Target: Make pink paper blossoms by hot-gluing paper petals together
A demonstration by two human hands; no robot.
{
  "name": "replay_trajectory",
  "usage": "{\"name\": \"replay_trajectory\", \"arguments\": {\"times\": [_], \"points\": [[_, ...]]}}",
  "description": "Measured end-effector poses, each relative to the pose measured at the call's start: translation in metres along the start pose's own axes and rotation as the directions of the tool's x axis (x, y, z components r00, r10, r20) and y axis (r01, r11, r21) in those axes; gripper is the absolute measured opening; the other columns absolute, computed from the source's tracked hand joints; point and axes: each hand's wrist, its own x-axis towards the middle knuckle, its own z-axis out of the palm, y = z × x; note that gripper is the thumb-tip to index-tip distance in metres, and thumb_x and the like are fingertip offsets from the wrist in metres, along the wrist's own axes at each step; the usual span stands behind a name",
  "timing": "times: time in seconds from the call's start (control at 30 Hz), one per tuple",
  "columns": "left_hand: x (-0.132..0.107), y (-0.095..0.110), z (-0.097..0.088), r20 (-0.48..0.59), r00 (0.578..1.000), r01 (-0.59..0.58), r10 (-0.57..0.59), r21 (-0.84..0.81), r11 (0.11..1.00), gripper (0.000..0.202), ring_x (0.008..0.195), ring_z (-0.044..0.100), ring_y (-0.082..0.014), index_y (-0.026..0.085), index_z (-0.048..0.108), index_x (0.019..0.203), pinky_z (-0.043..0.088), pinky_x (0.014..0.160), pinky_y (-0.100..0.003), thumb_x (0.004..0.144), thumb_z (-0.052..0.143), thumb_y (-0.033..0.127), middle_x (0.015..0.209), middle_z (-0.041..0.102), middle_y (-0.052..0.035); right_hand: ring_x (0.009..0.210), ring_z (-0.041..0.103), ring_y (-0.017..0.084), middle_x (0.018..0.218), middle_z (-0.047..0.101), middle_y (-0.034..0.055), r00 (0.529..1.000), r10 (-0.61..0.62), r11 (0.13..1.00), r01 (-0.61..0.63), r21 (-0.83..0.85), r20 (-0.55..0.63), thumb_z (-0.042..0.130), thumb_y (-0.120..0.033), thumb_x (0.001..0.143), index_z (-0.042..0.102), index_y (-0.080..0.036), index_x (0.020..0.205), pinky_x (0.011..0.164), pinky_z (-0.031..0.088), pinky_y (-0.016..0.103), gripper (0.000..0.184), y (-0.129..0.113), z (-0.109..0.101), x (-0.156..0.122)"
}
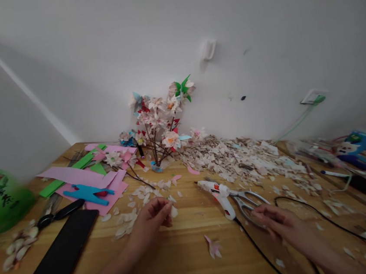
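The scissors (pixel 239 203) look smooth metal, the glue gun (pixel 220 192) plastic, the tabletop (pixel 182 259) grained, faintly glossy wood.

Pale cream petal (pixel 174 211), silver-grey scissors (pixel 240 202), white glue gun (pixel 223 190) with red marks, pink paper (pixel 75 174), bright green paper (pixel 85 161)

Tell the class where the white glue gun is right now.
In the head view, the glue gun lies on the wooden table, a little right of centre, just left of the scissors' handles.

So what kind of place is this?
It looks like a craft table, maybe in somebody's home or workshop. You can tell from the glue gun, the scissors and the heap of loose petals.
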Motion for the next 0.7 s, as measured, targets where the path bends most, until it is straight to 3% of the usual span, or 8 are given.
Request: {"name": "replay_trajectory", "arguments": {"times": [0.1,0.2,0.27,0.33,0.43,0.57,0.7], "points": [[-0.001,-0.002,0.008,0.047,0.999,0.007,-0.007,0.009,1.0,0.038,0.045,0.051,-0.0075,0.015,0.06,0.066,0.046,0.049,-0.022,0.055,0.073,0.049,0.049,0.055,0.0058,0.045,0.047,0.014,0.05,0.047,-0.0057,0.999,-0.03,0.998,0.032,-0.053,0.027,0.057,-0.042,0.072,0.061,-0.024,0.089,0.044,0.039,0.025,0.025,0.002,0.001,-0.007],[-0.002,-0.004,0.012,0.08,0.997,0.021,-0.021,0.003,1.0,0.038,0.044,0.052,-0.0081,0.016,0.058,0.066,0.047,0.051,-0.024,0.057,0.072,0.05,0.05,0.056,0.0057,0.075,0.059,0.021,0.083,0.062,0.0017,0.973,-0.109,0.988,0.127,-0.082,0.201,0.072,-0.03,0.059,0.061,-0.027,0.102,0.067,0.05,0.03,0.044,0.004,-0.009,-0.011],[-0.004,-0.004,0.013,0.094,0.995,0.023,-0.023,-0.007,1.0,0.037,0.043,0.052,-0.008,0.017,0.057,0.067,0.048,0.052,-0.025,0.058,0.071,0.05,0.049,0.056,0.0064,0.09,0.059,0.025,0.097,0.064,0.0047,0.955,-0.082,0.989,0.113,-0.091,0.286,0.073,-0.031,0.058,0.062,-0.027,0.104,0.077,0.049,0.034,0.048,0.005,-0.019,-0.008],[-0.006,-0.005,0.012,0.112,0.994,0.012,-0.011,-0.013,1.0,0.034,0.044,0.053,-0.008,0.017,0.057,0.068,0.049,0.054,-0.025,0.06,0.072,0.047,0.049,0.056,0.0065,0.086,0.061,0.026,0.089,0.066,0.0061,0.977,-0.041,0.991,0.066,-0.117,0.209,0.065,-0.039,0.065,0.063,-0.024,0.098,0.074,0.05,0.035,0.036,0.008,-0.027,-0.001],[-0.009,-0.009,0.006,0.15,0.989,-0.011,0.012,-0.004,1.0,0.028,0.053,0.058,-0.009,0.017,0.059,0.069,0.048,0.059,-0.023,0.062,0.073,0.04,0.054,0.061,0.0038,0.078,0.063,0.026,0.081,0.067,0.0087,0.999,-0.031,0.972,0.029,-0.233,-0.008,0.053,-0.045,0.069,0.061,-0.019,0.094,0.068,0.051,0.036,0.037,0.02,-0.032,0.015],[-0.011,-0.013,-0.004,0.207,0.978,-0.03,0.024,0.026,0.999,0.026,0.058,0.059,-0.011,0.016,0.06,0.066,0.047,0.06,-0.023,0.062,0.073,0.039,0.06,0.063,0.0014,0.09,0.061,0.028,0.097,0.065,0.0121,0.998,-0.054,0.876,0.029,-0.481,-0.038,0.056,-0.032,0.059,0.058,-0.017,0.095,0.079,0.048,0.036,0.039,0.038,-0.022,0.033],[-0.013,-0.012,-0.009,0.229,0.97,-0.126,0.087,0.161,0.979,0.022,0.061,0.057,-0.0117,0.017,0.059,0.067,0.046,0.061,-0.024,0.07,0.066,0.037,0.063,0.06,0.001,0.082,0.062,0.029,0.089,0.065,0.0133,0.996,-0.03,0.772,-0.028,-0.635,-0.08,0.055,-0.03,0.063,0.057,-0.014,0.094,0.073,0.048,0.037,0.035,0.046,-0.01,0.041]]}}
